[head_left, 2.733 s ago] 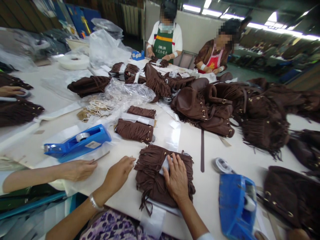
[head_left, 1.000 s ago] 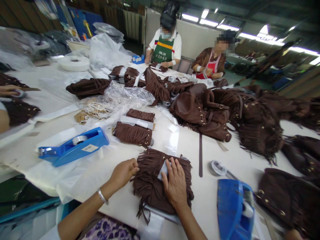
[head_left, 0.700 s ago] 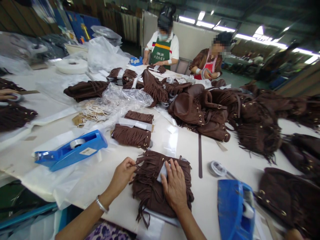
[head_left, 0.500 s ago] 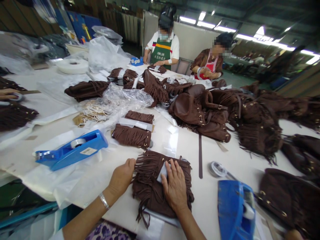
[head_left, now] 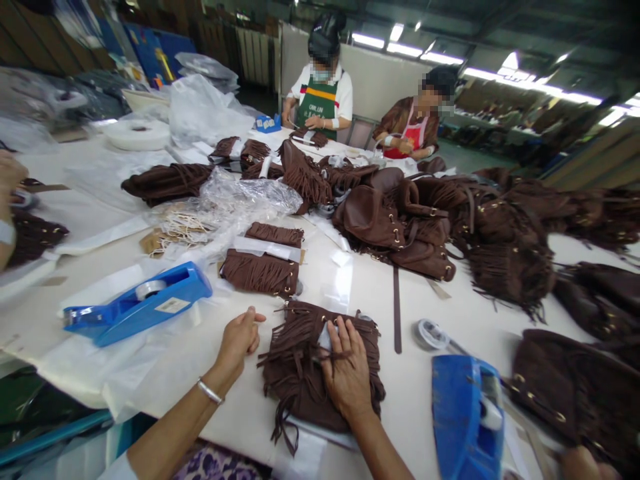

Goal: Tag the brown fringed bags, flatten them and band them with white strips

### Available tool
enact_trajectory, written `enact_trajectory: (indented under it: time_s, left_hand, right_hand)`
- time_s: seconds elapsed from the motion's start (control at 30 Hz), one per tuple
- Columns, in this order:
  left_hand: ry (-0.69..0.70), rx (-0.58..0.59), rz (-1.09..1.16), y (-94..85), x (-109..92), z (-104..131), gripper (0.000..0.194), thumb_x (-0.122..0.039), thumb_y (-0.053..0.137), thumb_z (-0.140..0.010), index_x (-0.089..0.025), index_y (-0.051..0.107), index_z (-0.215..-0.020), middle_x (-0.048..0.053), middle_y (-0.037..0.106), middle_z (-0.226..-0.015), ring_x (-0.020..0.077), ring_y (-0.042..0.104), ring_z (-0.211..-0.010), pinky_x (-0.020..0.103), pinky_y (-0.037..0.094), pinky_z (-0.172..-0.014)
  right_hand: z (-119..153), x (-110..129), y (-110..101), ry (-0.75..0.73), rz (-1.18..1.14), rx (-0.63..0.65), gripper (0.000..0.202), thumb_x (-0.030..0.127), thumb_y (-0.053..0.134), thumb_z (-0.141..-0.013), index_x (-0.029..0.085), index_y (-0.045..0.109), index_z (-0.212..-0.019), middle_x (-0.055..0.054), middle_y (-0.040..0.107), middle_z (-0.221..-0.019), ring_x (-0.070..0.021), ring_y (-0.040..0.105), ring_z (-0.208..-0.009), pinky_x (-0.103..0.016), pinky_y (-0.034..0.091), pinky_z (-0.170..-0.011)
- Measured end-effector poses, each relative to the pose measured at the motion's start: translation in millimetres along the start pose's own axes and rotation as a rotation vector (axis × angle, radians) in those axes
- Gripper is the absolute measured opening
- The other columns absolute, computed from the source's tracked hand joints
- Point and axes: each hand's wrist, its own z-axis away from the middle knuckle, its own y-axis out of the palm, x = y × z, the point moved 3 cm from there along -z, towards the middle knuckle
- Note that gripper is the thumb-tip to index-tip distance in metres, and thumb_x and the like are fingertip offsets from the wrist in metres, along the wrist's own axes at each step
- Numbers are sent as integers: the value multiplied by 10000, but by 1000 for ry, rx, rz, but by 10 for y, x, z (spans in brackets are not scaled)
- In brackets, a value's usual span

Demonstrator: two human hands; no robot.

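Note:
A brown fringed bag (head_left: pixel 295 380) lies flat near the table's front edge. My right hand (head_left: pixel 347 367) rests on it with fingers stretched out, over a greyish patch and some fringe strands. Just left of the bag, my left hand (head_left: pixel 241 335) is raised off it, fingers partly curled and apart, with nothing in them. Behind the bag lies a folded brown fringed bundle (head_left: pixel 260 273) with a pale band around it.
Blue tape dispensers stand at left (head_left: pixel 140 303) and right (head_left: pixel 465 413). Brown bags (head_left: pixel 373 217) are heaped behind, beside crumpled plastic (head_left: pixel 250 193). Two people work across the table; another person's hand (head_left: pixel 10 173) shows at far left, and one at lower right.
My left hand has let go of the fringe and moved slightly left, its fingers loosening. Fringe strands now lie across my right hand. The view has shifted slightly.

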Motion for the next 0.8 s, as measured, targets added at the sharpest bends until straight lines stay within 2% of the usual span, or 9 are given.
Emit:
enact_trajectory:
  time_s: [0.07, 0.13, 0.27, 0.33, 0.4, 0.47, 0.63, 0.7, 0.8]
  left_hand:
    - [14, 19, -44, -121, -71, -29, 567, -715, 449, -820, -168, 595, -855, -121, 289, -390, 111, 333, -343, 236, 240, -409]
    - [40, 40, -103, -192, -127, -53, 540, -699, 478, -826, -179, 625, -841, -76, 417, -412, 136, 433, -402, 246, 284, -448]
    - [105, 119, -187, -79, -120, -76, 341, -543, 721, -705, -212, 643, -685, -33, 590, -576, 148, 526, -585, 247, 311, -543]
    - [100, 171, -189, 36, -70, -82, 292, -424, 815, -590, -205, 622, -597, -40, 586, -579, 143, 510, -598, 247, 301, -553]
    - [67, 204, -160, 103, -28, -87, 281, -372, 820, -559, -196, 602, -570, -51, 552, -531, 131, 472, -552, 249, 290, -541]
    - [28, 218, -95, 99, -22, -82, 287, -385, 802, -587, -188, 594, -599, -56, 540, -525, 118, 454, -531, 244, 302, -538]
    - [-99, 323, 167, 61, -101, -17, 381, -492, 761, -690, -171, 598, -814, 1, 635, -757, 106, 539, -613, 212, 357, -518]
    - [-150, 357, 260, 107, -105, -5, 402, -489, 771, -689, -173, 569, -835, -11, 607, -753, 72, 486, -540, 189, 289, -444]
    - [-194, 341, 353, 203, -56, -31, 394, -464, 782, -700, -191, 520, -810, -94, 460, -588, 29, 306, -409, 172, 192, -387]
  right_hand:
    - [4, -8, 6, -7, -7, 4, 612, 286, 506, -950, 203, 341, -1533, -96, 286, -1619, -312, 196, -1506, -532, 291, -1178]
    - [4, -14, 10, -11, -5, 4, 605, 298, 510, -954, 200, 350, -1529, -101, 284, -1619, -317, 197, -1505, -533, 289, -1178]
    - [-1, -12, 2, -11, 0, 5, 610, 299, 522, -950, 190, 353, -1526, -110, 294, -1614, -314, 196, -1505, -527, 286, -1184]
    - [-4, -6, -10, -12, -4, 4, 610, 291, 518, -951, 182, 349, -1527, -115, 294, -1613, -309, 192, -1507, -523, 286, -1186]
    - [-6, -4, -21, -12, -9, 0, 606, 286, 513, -955, 182, 345, -1528, -113, 298, -1612, -307, 185, -1509, -522, 286, -1187]
    - [-8, -5, -25, -11, -15, -6, 607, 286, 510, -957, 190, 339, -1531, -107, 301, -1611, -303, 182, -1511, -522, 287, -1186]
    - [-9, -10, -27, -10, -22, -10, 602, 286, 504, -963, 199, 333, -1534, -101, 287, -1618, -305, 173, -1513, -530, 275, -1189]
    - [-6, -9, -30, -7, -23, 0, 598, 280, 507, -963, 191, 339, -1530, -103, 287, -1618, -310, 172, -1513, -530, 271, -1192]
    - [-2, -4, -37, -2, -25, 12, 595, 276, 512, -961, 183, 349, -1525, -108, 285, -1618, -310, 177, -1511, -524, 269, -1196]
